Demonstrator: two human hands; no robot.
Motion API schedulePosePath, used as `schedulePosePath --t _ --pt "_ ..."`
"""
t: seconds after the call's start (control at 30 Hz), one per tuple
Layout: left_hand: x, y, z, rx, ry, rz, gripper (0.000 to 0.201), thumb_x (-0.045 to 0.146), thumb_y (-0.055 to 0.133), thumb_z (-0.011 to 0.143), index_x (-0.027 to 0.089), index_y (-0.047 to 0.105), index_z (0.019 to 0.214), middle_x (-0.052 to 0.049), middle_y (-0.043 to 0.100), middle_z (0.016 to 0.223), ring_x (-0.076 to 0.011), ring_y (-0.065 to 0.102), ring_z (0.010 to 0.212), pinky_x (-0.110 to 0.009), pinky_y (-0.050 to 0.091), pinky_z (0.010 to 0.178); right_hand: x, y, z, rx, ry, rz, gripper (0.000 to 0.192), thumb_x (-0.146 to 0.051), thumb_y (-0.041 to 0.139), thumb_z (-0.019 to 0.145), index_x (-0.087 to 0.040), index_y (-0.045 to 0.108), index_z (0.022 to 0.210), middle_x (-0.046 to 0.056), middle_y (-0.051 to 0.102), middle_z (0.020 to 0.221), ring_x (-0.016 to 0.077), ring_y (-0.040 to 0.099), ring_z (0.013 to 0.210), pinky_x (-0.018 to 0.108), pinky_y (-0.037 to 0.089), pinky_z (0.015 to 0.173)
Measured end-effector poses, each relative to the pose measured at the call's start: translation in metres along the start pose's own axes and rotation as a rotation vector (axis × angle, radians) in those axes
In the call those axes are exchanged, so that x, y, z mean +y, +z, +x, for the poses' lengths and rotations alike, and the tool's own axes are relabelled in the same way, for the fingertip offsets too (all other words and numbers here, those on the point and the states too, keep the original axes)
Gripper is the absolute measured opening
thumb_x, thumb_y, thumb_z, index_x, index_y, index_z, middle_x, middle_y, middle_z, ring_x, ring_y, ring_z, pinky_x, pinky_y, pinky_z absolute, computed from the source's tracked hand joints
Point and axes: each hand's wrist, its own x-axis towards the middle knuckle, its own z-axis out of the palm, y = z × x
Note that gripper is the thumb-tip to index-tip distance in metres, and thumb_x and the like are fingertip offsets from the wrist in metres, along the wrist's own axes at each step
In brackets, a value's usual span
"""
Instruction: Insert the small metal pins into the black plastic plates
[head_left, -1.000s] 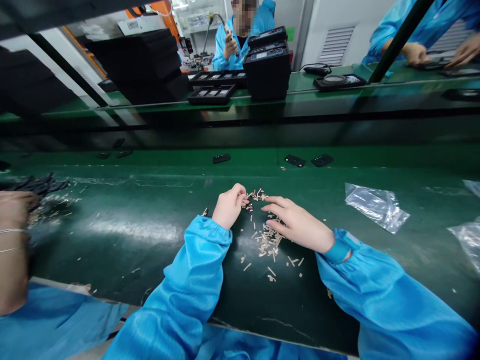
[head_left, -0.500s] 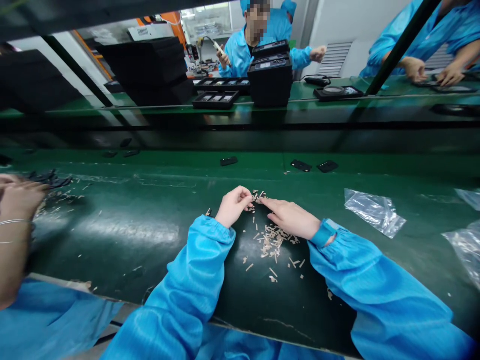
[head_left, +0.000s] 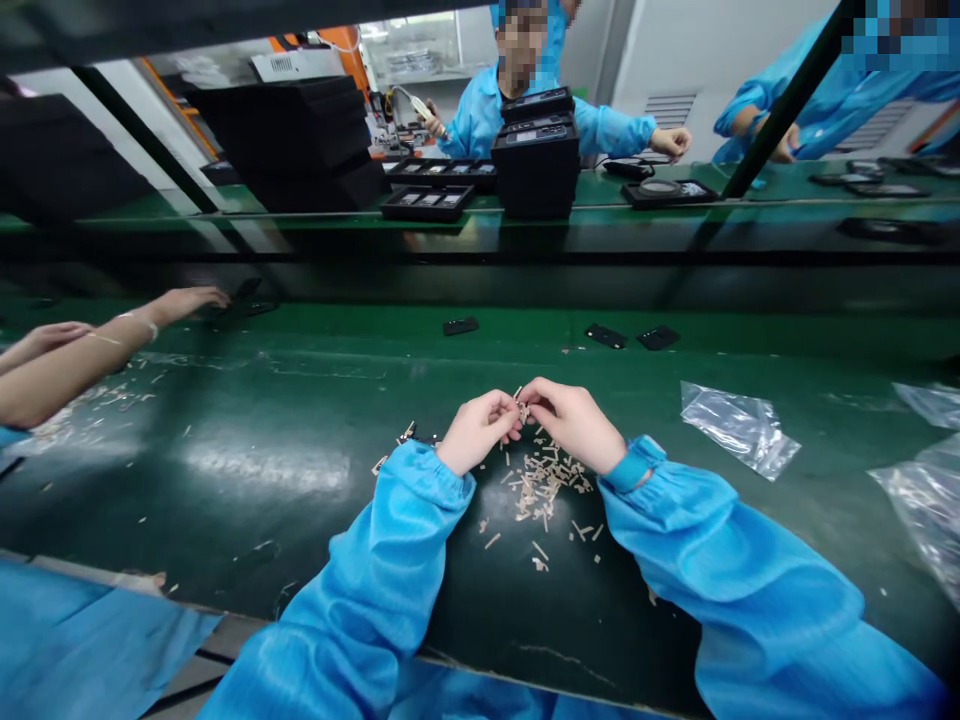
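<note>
My left hand [head_left: 480,428] is closed, its thumb and fingers pinched together above the green bench. My right hand [head_left: 570,418] meets it from the right, thumb and index finger also pinched. Small pale bits [head_left: 523,409] show between the fingertips, too small to name. Just below my hands lies a loose pile of tan slips [head_left: 551,480], some straight strips and some odd-shaped scraps. Beside my left wrist a small dark piece [head_left: 410,432] sticks out, partly hidden, with several tan scraps near it.
Flat black parts [head_left: 606,336] lie along the bench's far side. Clear plastic bags [head_left: 739,425] rest on the right. A co-worker's arm [head_left: 112,345] reaches in at left. Stacked black trays [head_left: 536,165] stand on the shelf [head_left: 615,215] behind, with other people beyond.
My right hand has gone from stretched fingers to a pinch against my left fingertips. Both hands have come slightly nearer. The left co-worker's hand now reaches to the black parts at the back.
</note>
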Motion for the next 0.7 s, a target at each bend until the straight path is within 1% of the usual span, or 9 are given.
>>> schedulePosePath --t 0.03,0.1,0.2,0.3,0.4,0.47,0.53,0.63,0.7 --pt "-0.001 -0.002 0.001 0.023 -0.002 0.008 0.004 0.014 0.054 0.074 0.013 0.051 0.072 0.002 0.058 0.061 -0.0075 0.059 0.054 -0.016 0.044 0.047 0.001 0.000 0.003 0.015 0.014 0.003 0.022 -0.004 0.048 0.078 -0.018 0.061 0.087 -0.002 0.067 0.073 0.0118 0.063 0.069 0.024 0.049 0.068" --pt "-0.004 -0.008 0.004 0.081 -0.008 0.020 0.004 0.012 0.054 0.073 0.013 0.051 0.071 0.002 0.058 0.061 -0.0071 0.058 0.053 -0.015 0.043 0.047 0.002 0.000 0.008 0.030 0.032 0.007 0.021 -0.003 0.049 0.077 -0.018 0.062 0.084 -0.001 0.067 0.071 0.0127 0.063 0.068 0.026 0.049 0.068" --pt "-0.008 -0.015 0.008 0.145 -0.022 0.021 0.005 0.011 0.052 0.074 0.012 0.049 0.070 0.002 0.058 0.059 -0.0066 0.058 0.051 -0.014 0.042 0.045 0.003 -0.001 0.011 0.023 0.031 0.010 0.021 -0.007 0.050 0.078 -0.019 0.065 0.085 0.002 0.070 0.084 0.0156 0.065 0.081 0.030 0.049 0.078" --pt "-0.010 -0.016 0.008 0.153 -0.032 -0.001 0.005 0.011 0.051 0.075 0.012 0.049 0.071 0.001 0.058 0.059 -0.0066 0.058 0.050 -0.015 0.042 0.045 0.001 -0.003 0.009 0.016 0.022 0.013 0.020 -0.010 0.051 0.079 -0.020 0.067 0.085 0.004 0.068 0.098 0.0183 0.062 0.094 0.035 0.046 0.087" --pt "-0.008 -0.011 0.006 0.123 -0.036 -0.035 0.005 0.011 0.050 0.076 0.012 0.048 0.072 0.001 0.058 0.058 -0.0069 0.058 0.050 -0.015 0.042 0.044 -0.003 -0.003 0.005 0.028 0.035 0.036 0.017 -0.012 0.051 0.079 -0.018 0.064 0.088 0.007 0.067 0.098 0.0182 0.063 0.090 0.034 0.050 0.079" --pt "-0.004 -0.007 0.003 0.086 -0.038 -0.058 0.005 0.013 0.050 0.077 0.012 0.048 0.072 0.001 0.058 0.059 -0.0071 0.058 0.050 -0.015 0.041 0.043 -0.005 -0.001 0.004 0.032 0.041 0.071 0.021 -0.011 0.052 0.078 -0.017 0.060 0.097 0.007 0.066 0.099 0.0162 0.063 0.087 0.029 0.052 0.071" --pt "-0.001 -0.004 0.001 0.049 -0.040 -0.073 0.005 0.014 0.050 0.077 0.012 0.048 0.073 0.001 0.058 0.059 -0.0071 0.057 0.049 -0.015 0.040 0.043 -0.006 0.002 0.004 0.016 0.034 0.116 0.028 -0.009 0.052 0.077 -0.017 0.055 0.103 0.006 0.066 0.097 0.0129 0.063 0.086 0.024 0.052 0.069" --pt "0.001 -0.003 0.001 0.034 -0.042 -0.074 0.005 0.014 0.051 0.077 0.012 0.048 0.073 0.001 0.058 0.058 -0.0070 0.057 0.049 -0.015 0.040 0.043 -0.007 0.005 0.006 0.004 0.024 0.150 0.022 -0.006 0.053 0.075 -0.017 0.056 0.093 0.000 0.067 0.082 0.0097 0.063 0.074 0.021 0.051 0.066" --pt "0.000 -0.005 0.002 0.052 -0.040 -0.065 0.005 0.013 0.051 0.077 0.012 0.049 0.073 0.002 0.058 0.058 -0.0069 0.057 0.049 -0.015 0.040 0.043 -0.005 0.005 0.008 0.028 0.029 0.138 0.017 -0.006 0.053 0.074 -0.018 0.057 0.086 -0.001 0.065 0.075 0.0099 0.062 0.069 0.022 0.050 0.064"
